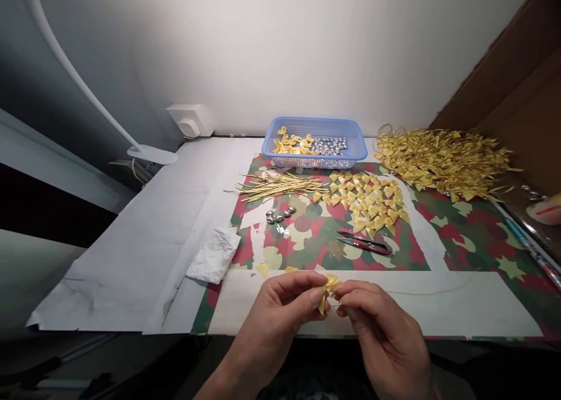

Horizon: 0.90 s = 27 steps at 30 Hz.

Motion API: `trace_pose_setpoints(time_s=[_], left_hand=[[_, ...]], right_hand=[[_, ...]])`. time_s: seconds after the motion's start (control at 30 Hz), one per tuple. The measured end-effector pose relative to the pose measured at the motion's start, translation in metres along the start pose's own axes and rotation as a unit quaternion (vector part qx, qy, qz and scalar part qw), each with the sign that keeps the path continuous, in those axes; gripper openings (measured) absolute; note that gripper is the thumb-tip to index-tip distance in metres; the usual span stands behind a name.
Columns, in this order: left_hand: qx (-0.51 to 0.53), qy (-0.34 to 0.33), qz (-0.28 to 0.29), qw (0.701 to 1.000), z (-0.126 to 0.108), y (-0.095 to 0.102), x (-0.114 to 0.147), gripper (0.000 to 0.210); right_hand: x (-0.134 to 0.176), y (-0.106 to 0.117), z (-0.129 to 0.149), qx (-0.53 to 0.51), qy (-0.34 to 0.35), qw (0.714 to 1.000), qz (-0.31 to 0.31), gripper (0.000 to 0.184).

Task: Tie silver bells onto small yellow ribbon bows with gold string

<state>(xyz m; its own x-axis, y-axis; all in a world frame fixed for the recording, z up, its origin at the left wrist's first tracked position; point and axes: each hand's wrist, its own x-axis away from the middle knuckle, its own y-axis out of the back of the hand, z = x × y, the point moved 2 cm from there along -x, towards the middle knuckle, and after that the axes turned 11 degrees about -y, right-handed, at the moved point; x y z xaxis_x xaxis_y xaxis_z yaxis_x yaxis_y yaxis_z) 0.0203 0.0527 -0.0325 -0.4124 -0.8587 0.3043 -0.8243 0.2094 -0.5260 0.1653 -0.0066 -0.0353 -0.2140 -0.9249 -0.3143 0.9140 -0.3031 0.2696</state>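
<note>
Above the table's front edge, my left hand [289, 303] pinches a small yellow ribbon bow [332, 282] between thumb and fingers. My right hand [385, 324] is closed right beside the bow, its fingertips together on a thin pale thread [432, 294] that trails off to the right. Fingers partly cover where thread and bow meet. Behind my hands lies a pair of thread snips [366, 245]. Several silver bells [280, 215] sit left of the snips, and rows of yellow bows [363, 198] are spread out farther back.
A blue basket [314, 124] by the wall holds bows and silver bells. Gold cords [280, 187] lie in front of it. At the right is a heap of finished-looking bows with cords [442, 160]. Crumpled tissue [214, 255] rests at left, near a white lamp [151, 153].
</note>
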Motion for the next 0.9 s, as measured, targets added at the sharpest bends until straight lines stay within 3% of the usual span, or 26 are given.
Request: trace_pose_setpoints(time_s=[0.27, 0.43, 0.7, 0.9], left_hand=[[-0.015, -0.039, -0.010, 0.999, -0.006, -0.003, 0.009, 0.009], [-0.049, -0.066, 0.008, 0.997, -0.006, -0.003, 0.016, 0.008], [-0.044, -0.071, 0.005, 0.997, -0.012, -0.005, 0.018, 0.008], [0.154, 0.061, -0.016, 0.986, -0.009, -0.008, 0.016, 0.011]], right_hand=[[0.010, 0.014, 0.002, 0.080, -0.007, 0.996, -0.027, 0.025], [0.008, 0.016, 0.010, 0.102, 0.013, 0.995, -0.003, 0.027], [0.013, 0.009, 0.020, 0.062, -0.034, 0.997, -0.035, 0.020], [0.011, 0.008, 0.016, 0.067, -0.015, 0.997, -0.034, 0.020]])
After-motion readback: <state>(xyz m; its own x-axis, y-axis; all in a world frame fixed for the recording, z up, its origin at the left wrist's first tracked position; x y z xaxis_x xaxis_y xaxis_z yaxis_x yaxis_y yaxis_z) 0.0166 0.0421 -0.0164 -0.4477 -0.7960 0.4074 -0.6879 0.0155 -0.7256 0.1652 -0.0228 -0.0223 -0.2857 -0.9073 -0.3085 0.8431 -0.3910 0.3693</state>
